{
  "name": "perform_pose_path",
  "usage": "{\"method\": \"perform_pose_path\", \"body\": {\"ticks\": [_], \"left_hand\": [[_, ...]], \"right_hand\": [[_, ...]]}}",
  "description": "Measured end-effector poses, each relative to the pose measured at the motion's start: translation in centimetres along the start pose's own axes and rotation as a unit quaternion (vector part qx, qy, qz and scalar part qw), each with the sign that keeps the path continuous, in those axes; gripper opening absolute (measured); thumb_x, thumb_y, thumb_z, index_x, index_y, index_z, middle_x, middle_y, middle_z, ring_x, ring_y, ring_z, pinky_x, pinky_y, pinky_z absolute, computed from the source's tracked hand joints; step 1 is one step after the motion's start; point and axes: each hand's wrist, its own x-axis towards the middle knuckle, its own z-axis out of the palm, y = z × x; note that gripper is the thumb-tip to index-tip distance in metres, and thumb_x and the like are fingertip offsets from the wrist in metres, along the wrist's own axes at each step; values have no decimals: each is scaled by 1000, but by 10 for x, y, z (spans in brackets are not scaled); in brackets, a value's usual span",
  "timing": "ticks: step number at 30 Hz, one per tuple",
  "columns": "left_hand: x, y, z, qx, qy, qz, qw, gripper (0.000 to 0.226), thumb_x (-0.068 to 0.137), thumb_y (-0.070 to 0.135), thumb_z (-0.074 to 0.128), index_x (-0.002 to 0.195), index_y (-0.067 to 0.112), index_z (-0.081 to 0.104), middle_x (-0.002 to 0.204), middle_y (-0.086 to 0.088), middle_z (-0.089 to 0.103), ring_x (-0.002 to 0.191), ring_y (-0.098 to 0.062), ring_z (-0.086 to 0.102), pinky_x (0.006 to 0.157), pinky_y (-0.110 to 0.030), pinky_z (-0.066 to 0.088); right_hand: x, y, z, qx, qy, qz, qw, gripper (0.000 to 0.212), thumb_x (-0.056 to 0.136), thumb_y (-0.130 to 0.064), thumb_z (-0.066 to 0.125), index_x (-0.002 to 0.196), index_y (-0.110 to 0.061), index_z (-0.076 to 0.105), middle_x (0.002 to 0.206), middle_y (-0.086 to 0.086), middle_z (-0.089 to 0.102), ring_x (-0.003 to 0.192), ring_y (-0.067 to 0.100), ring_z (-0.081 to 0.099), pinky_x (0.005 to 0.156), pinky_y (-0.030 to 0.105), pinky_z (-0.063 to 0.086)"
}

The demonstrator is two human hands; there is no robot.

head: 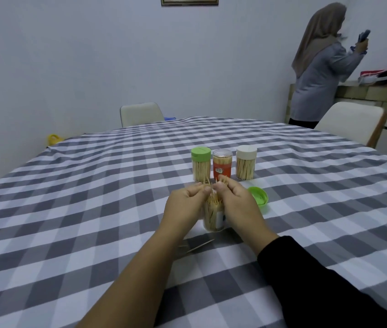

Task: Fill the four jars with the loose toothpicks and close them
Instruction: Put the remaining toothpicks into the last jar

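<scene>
Two hands meet over an open jar [213, 217] near the table's middle: the left hand [184, 204] comes in from the near left with a bare forearm, the right hand [237, 204] from the near right in a black sleeve [318, 287]. Both flank the jar, fingers curled, each pinching toothpicks [212, 197] that stand out of the jar's mouth; thumbs nearly touch above it. The jar is clear, upright, packed with toothpicks. Its green lid [258, 198] lies just right of the right hand, open side up. Just beyond the hands three closed jars stand in a row, close together: green-lidded jar [201, 165] on the left, orange-labelled jar [222, 165] in the middle, white-lidded jar [246, 162] on the right. A few loose toothpicks [199, 246] lie on the checked tablecloth [69, 209] just near of the open jar, between the forearms. Cloth runs wide to left and far. Two pale chairs [140, 113] sit at the far edge and far right. A second person [320, 67] stands at a counter in the far right corner, well apart from the table work.
</scene>
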Motion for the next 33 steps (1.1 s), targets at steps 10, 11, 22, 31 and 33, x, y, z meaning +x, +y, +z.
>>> {"method": "perform_pose_path", "body": {"ticks": [10,11,22,31,33], "left_hand": [[-3,1,-5,44,-48,30,997,34,98,43,44,120,29,65,112,11,66,106,-10,59,90,-28,49],[-2,3,-5,26,-37,27,999,32,98,43,43,120,32,64,108,16,63,103,-7,57,85,-24,49],[-4,6,3,-87,0,28,996,20,102,27,37,106,30,57,108,17,62,101,4,53,77,-18,43],[-16,6,12,-86,-26,13,996,28,99,31,44,120,33,63,139,8,51,122,-9,52,103,-38,46],[-17,7,11,-79,-31,11,996,29,99,34,44,123,37,60,146,7,43,130,-14,45,106,-40,42]], "right_hand": [[2,5,-1,6,-19,-54,998,40,100,-17,42,139,-24,45,138,-8,51,126,4,46,110,32,37],[2,5,-1,2,-20,-58,998,40,100,-17,42,139,-25,45,138,-8,51,125,3,46,110,31,37],[3,8,0,14,-16,-66,998,37,100,-18,42,136,-24,49,134,-7,54,123,5,49,108,31,39],[4,13,-1,16,-17,-55,998,36,100,-16,42,133,-21,53,133,-3,56,123,9,50,108,33,40],[5,13,-1,13,-19,-50,998,36,100,-16,42,134,-21,52,134,-3,55,123,9,50,108,34,40]]}}
